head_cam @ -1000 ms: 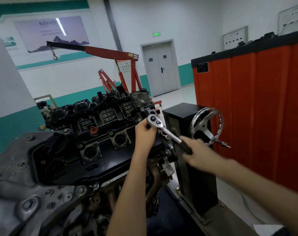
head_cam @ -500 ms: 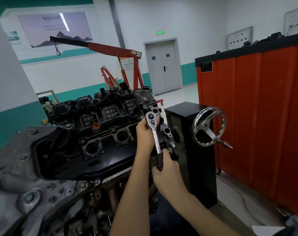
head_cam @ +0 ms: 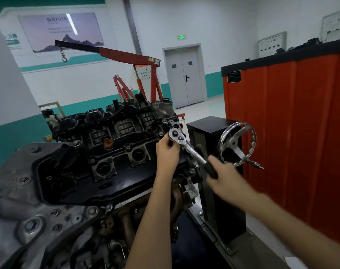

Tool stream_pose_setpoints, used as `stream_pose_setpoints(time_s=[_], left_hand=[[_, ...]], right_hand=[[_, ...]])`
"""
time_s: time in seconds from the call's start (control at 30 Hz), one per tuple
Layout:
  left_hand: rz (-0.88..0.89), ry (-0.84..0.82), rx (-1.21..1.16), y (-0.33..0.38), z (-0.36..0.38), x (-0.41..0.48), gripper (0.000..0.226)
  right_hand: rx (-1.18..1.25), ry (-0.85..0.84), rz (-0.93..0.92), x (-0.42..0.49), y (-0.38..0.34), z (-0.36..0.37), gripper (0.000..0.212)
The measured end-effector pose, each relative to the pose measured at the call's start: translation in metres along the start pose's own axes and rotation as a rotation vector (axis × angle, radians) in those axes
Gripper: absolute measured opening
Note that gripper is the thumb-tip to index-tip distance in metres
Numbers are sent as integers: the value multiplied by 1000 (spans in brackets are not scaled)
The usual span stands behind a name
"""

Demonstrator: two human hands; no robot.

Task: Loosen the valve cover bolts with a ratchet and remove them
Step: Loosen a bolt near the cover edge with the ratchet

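At the valve cover's (head_cam: pixel 114 167) far right corner, our left hand (head_cam: pixel 166 150) grips the ratchet (head_cam: pixel 186 146) head, right hand (head_cam: pixel 226 177) clasping its handle; several bolts (head_cam: pixel 128 147) sit unremoved.

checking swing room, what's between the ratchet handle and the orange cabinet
The chrome handwheel on the black stand, just beyond the right hand gripping the ratchet, in the head view.

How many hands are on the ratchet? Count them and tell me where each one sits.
2. The left hand holds the ratchet at its head end; the right hand, blurred, grips the black handle end. No other hand is in view.
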State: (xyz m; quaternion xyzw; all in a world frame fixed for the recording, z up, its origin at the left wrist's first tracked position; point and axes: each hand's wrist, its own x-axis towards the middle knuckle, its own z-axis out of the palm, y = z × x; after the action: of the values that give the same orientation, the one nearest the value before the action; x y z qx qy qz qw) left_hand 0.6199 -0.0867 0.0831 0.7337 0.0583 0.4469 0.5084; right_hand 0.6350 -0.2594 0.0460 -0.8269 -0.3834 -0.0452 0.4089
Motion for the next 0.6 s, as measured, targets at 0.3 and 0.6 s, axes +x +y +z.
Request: stream_pose_setpoints(time_s=[0.3, 0.6], left_hand=[[12, -28, 4, 0, -2, 4, 27], [23, -9, 53, 3, -4, 6, 19]], right_hand=[[385, 38, 99, -15, -31, 56, 21], [-553, -34, -240, 55, 6, -67, 14]])
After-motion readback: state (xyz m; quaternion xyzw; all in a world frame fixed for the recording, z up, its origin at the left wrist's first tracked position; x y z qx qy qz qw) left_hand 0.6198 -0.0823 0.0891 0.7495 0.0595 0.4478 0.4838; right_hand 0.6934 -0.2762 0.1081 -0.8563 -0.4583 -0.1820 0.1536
